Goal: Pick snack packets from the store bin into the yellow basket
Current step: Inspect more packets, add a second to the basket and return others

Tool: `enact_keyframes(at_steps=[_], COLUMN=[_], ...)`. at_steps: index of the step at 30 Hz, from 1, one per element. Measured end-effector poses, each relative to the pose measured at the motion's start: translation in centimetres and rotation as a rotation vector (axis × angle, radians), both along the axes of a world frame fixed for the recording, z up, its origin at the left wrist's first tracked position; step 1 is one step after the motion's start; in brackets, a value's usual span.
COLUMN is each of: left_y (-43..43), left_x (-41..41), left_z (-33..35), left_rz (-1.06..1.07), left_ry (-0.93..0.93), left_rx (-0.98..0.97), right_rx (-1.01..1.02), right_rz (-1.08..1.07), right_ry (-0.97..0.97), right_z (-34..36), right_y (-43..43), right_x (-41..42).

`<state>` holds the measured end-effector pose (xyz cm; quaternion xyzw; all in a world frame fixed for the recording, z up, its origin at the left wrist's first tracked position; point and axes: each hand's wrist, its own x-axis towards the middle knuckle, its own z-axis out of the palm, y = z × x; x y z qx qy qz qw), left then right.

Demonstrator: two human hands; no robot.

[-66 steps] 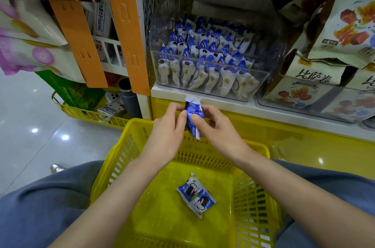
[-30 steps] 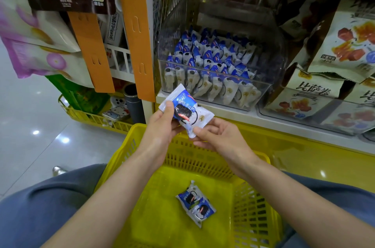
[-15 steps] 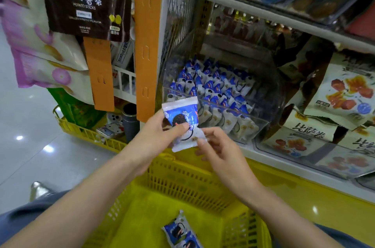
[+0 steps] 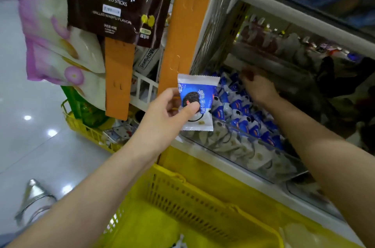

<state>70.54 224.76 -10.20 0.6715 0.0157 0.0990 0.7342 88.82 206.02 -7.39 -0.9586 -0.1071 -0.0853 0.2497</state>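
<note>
My left hand (image 4: 168, 109) pinches a blue-and-white snack packet (image 4: 199, 93) between thumb and fingers, held upright in front of the clear store bin (image 4: 261, 156). The bin holds several more blue-and-white packets (image 4: 241, 113). My right hand (image 4: 256, 86) reaches into the back of the bin among the packets; its fingers are blurred and partly hidden, so I cannot tell whether it holds one. The yellow basket (image 4: 182, 199) sits on my lap below the shelf, its inside mostly out of frame.
An orange shelf post (image 4: 182, 30) stands left of the bin. Hanging snack bags (image 4: 109, 4) fill the upper left. A second yellow basket (image 4: 89, 132) sits on the floor to the left. Dark bags lie right of the bin.
My right hand has let go of the packet and moved up into the bin. My left hand now holds the packet alone, raised higher. The camera has tilted upward.
</note>
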Motion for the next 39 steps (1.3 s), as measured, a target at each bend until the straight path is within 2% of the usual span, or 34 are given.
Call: enact_keyframes(at_steps=[5,11,15,21,26,29,32,39], left_y=[-0.4,-0.5,-0.5,-0.7,-1.4,-1.9,-2.3,-3.3], left_x=[0.9,1.2,1.2,0.7,-0.1,-1.1,-2.1,-3.9], left_z=[0.4,0.2,0.2,0.3,0.4,0.4,0.3,-0.6], left_rz=[0.034,0.056,0.053,0.022,0.042,-0.019,-0.074,-0.194], left_ry=[-0.021,-0.064,-0.083,-0.056,-0.008,0.001,-0.019,0.129], left_rx=[-0.037,-0.054,-0.064,-0.154,-0.152,-0.199,-0.203,-0.471], right_rx=[-0.067,-0.172,-0.169,0.078,0.276,0.449,0.669,0.694], right_rz=[-0.134,-0.132,-0.161,-0.252,-0.060,0.002,0.062,0.136], right_ry=[0.039,0.118,0.084,-0.215,-0.348,-0.279,-0.085,0.140], right_z=[-1.7,-1.4,-1.0,-0.1,1.8,3.0,4.2,3.9], right_y=[-0.2,-0.1,-0.1,0.7,0.9,1.2,1.3,-0.1], right_x=[4.8,7.1,7.1,4.8,-0.6,-4.6,-8.3,-15.8])
